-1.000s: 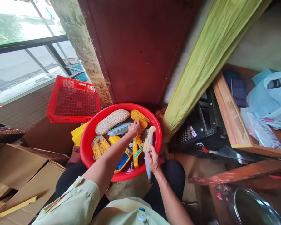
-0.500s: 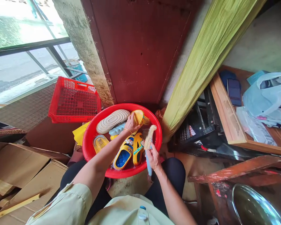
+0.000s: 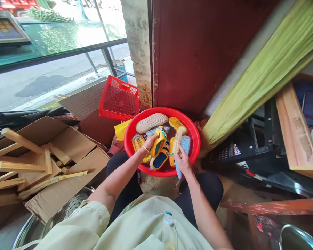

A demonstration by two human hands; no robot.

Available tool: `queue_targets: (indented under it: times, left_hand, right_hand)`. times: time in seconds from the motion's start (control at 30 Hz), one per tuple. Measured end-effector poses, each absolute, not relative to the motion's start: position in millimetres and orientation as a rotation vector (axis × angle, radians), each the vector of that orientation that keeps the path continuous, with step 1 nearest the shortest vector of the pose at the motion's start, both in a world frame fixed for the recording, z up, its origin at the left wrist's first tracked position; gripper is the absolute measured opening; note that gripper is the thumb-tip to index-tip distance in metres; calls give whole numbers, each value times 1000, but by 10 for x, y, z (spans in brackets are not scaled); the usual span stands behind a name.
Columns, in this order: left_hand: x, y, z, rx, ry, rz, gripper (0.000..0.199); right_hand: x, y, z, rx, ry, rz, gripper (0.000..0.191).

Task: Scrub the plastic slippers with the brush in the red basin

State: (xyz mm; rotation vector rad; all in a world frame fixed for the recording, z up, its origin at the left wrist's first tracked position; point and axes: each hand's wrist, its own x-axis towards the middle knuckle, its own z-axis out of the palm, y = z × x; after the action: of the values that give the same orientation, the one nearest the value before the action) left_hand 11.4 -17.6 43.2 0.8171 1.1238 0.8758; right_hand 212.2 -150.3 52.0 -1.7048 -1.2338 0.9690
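My left hand [image 3: 149, 144] is closed on a yellow slipper [image 3: 159, 141], which it holds tilted over a red basin [image 3: 195, 149]. In my right hand [image 3: 183, 160] is a scrub brush [image 3: 178, 170] with a blue handle and pale bristles, held upright just right of that slipper. Several other slippers lie in water in the basin: a yellow one with a blue inside [image 3: 160, 160] under my left hand, a cream sole [image 3: 151, 122] at the back, a yellow sole [image 3: 176, 122] beside it, and a light blue one [image 3: 185, 143] partly behind my right hand.
A red plastic crate [image 3: 120, 99] stands behind the basin on the left, near a yellow cloth or bag [image 3: 121, 129]. Cardboard [image 3: 75, 142] and wooden pieces [image 3: 23, 166] lie at the left. A green curtain [image 3: 255, 80] hangs at the right, beside a dark red door [image 3: 198, 52].
The view has turned to the left. My left hand has come from the basin's far side toward its middle and now holds a raised slipper. My right hand still holds the brush.
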Motion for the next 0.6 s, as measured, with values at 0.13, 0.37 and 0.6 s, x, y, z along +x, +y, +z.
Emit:
queue_targets:
  times: [0.13,0.37,0.6]
  left_hand:
    - [97,-393,240,1075,1221,1012,52]
    - [443,-772,-76,1442,919,1113,86]
    - [505,-856,-186,1318,922,1085,87]
  right_hand:
    - [1770,-1539,771,-1888,-1841,663,55]
    - [1780,-1389,1140,-2295,-2173,403,61]
    - [1813,-1311,1165,-2265,-2264,492,62]
